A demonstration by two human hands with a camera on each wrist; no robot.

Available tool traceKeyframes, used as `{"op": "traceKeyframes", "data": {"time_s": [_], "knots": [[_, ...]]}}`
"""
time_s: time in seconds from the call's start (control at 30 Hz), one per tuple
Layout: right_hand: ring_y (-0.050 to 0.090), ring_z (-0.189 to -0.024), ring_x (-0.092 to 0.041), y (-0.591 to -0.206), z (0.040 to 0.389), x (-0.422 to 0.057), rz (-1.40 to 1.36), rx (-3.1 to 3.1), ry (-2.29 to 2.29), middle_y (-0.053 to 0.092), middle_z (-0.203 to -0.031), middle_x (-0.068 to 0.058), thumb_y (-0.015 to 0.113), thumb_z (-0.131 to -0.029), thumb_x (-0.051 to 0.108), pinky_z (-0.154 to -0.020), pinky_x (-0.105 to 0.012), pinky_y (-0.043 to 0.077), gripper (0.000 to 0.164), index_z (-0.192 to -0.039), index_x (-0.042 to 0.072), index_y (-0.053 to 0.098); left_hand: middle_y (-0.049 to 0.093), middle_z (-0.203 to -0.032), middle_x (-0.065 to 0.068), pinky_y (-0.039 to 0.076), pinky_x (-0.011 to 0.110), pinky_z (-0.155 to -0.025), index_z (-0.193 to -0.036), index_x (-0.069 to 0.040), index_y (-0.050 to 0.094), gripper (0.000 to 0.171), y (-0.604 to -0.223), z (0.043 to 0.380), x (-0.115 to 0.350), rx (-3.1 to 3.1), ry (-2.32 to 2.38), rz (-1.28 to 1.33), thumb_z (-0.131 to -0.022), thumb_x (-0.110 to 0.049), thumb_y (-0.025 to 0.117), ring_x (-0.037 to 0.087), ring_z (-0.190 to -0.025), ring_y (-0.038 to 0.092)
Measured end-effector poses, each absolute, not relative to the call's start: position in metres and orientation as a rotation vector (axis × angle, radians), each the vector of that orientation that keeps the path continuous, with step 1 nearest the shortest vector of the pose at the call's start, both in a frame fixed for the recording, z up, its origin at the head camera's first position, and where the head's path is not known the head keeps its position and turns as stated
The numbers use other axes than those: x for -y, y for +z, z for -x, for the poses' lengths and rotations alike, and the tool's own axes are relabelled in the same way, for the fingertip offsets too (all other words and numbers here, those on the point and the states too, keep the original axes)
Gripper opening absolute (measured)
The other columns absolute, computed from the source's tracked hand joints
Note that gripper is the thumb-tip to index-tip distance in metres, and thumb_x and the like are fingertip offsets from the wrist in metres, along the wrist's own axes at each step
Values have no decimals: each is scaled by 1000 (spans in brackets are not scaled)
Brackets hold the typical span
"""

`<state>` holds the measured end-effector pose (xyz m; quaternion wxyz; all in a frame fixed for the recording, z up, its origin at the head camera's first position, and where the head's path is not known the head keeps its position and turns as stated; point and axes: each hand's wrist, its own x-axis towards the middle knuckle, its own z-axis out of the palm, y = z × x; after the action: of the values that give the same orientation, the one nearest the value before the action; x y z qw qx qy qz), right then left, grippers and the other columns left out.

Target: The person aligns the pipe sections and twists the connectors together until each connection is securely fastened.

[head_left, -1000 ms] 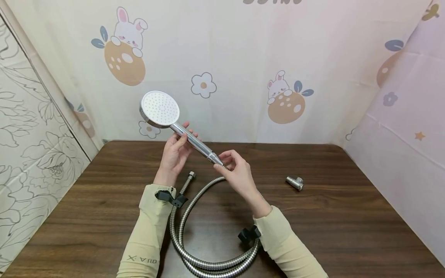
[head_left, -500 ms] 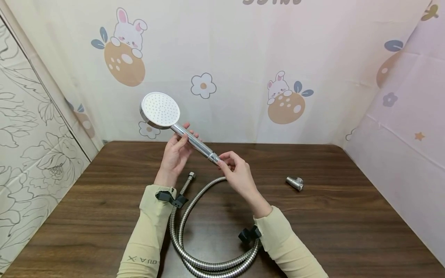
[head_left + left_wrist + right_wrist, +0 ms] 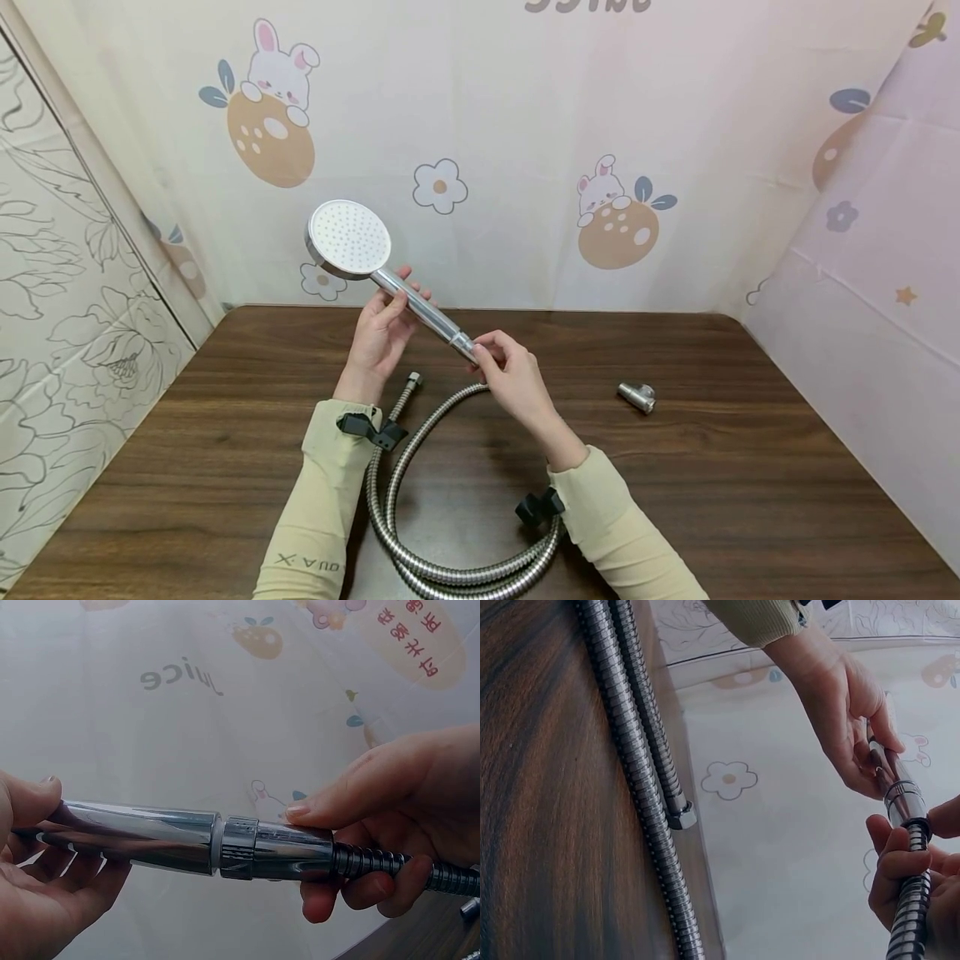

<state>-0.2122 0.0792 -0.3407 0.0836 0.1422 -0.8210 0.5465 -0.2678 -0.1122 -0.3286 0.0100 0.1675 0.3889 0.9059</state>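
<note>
My left hand grips the chrome handle of a shower head, whose round white spray face is tilted up at the far left. At the handle's lower end, my right hand pinches the chrome hose nut between thumb and fingers. In the left wrist view the nut meets the handle end, with a thin white ring showing at the joint. A ribbed metal shower hose runs out of the nut past the right fingers. Its coils lie on the table below, and its other end carries a hex nut.
A small chrome angled fitting lies on the dark wood table to the right. Behind the table hangs a printed curtain. The looped hose spreads between and beneath both forearms.
My right thumb and fingers have shifted slightly on the hose nut, closing up against it. The shower head and left hand have barely moved.
</note>
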Motion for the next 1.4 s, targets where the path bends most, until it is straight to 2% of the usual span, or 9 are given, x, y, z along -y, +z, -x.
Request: {"op": "traceKeyframes", "data": {"time_s": [0.13,0.3,0.47,0.63,0.87,1.4], "knots": [[50,-59,-17,-342,212,-80,-442,2462,1600,66,-73,-2,61,-88,24,-47,-21,36,16,-98,12,59,49,-101,5,47,34,-93,-140,4,21,49,-327,266,112,-1232,2820,-525,-96,-8,38,16,-93,60],[46,-59,-14,-343,212,-82,-452,2487,1555,63,-70,1,71,-79,21,-51,-23,37,29,-103,14,55,49,-101,5,46,34,-93,-139,3,24,47,-325,265,111,-1242,2817,-527,-96,-8,39,15,-93,60],[45,-58,-13,-343,212,-82,-446,2489,1552,61,-69,1,71,-79,19,-51,-23,36,28,-100,14,53,49,-101,5,46,35,-93,-137,0,28,43,-325,265,111,-1240,2821,-503,-96,-7,37,16,-93,60],[44,-57,-13,-342,212,-82,-438,2491,1543,59,-67,1,71,-79,20,-50,-22,35,26,-98,15,53,48,-102,5,46,33,-93,-140,2,23,47,-325,265,111,-1241,2814,-523,-96,-7,37,16,-94,60],[53,-65,-16,-341,212,-81,-398,2472,1529,60,-85,-2,72,-78,20,-53,-26,42,26,-97,15,56,48,-102,5,47,33,-92,-139,1,26,44,-323,264,111,-1250,2817,-523,-96,-6,37,15,-93,60],[53,-66,-15,-342,212,-80,-411,2448,1514,58,-83,-3,73,-77,19,-54,-24,43,26,-96,12,57,50,-101,4,46,33,-93,-140,2,26,46,-322,263,110,-1257,2820,-492,-96,-6,37,15,-93,61]]}}
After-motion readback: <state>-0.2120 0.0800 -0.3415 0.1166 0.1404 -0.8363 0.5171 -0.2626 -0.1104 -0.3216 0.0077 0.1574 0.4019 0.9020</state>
